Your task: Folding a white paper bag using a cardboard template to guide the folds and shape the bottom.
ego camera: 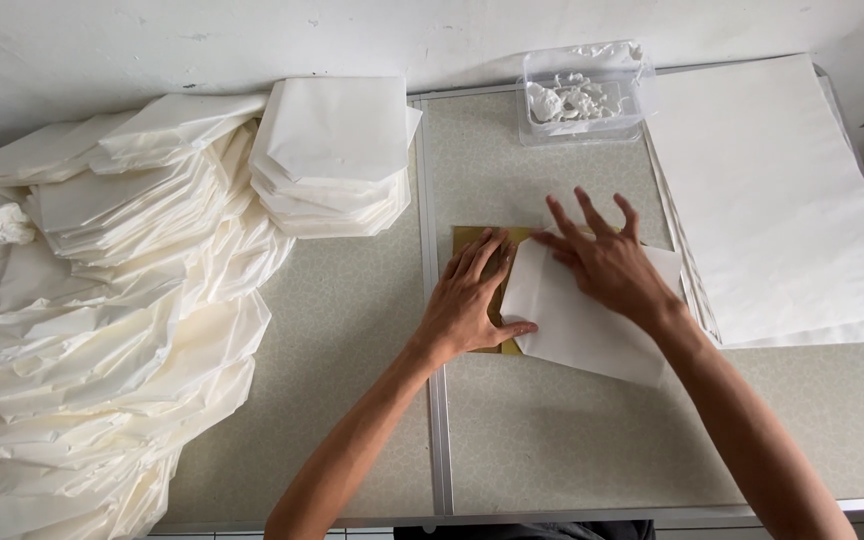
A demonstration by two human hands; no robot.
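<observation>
Speckled table (552,440), white wall behind. Both hands, left (467,300) and right (607,262), flat, fingers spread, pressing paper sheet (582,325) over brown board (472,240). Beyond: plastic tub (582,95); right: paper stack (772,200); left: folded piles (332,155).

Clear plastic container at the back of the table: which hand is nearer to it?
Right. The right hand lies on the white sheet just below the container; the left hand lies lower and further left.

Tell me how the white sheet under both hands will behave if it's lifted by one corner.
Likely floppy: the white sheet is thin and already folds over the brown board under the left hand and right hand. Probably very light, so it may slide on the smooth table. The folded stack suggests it creases easily.
</observation>
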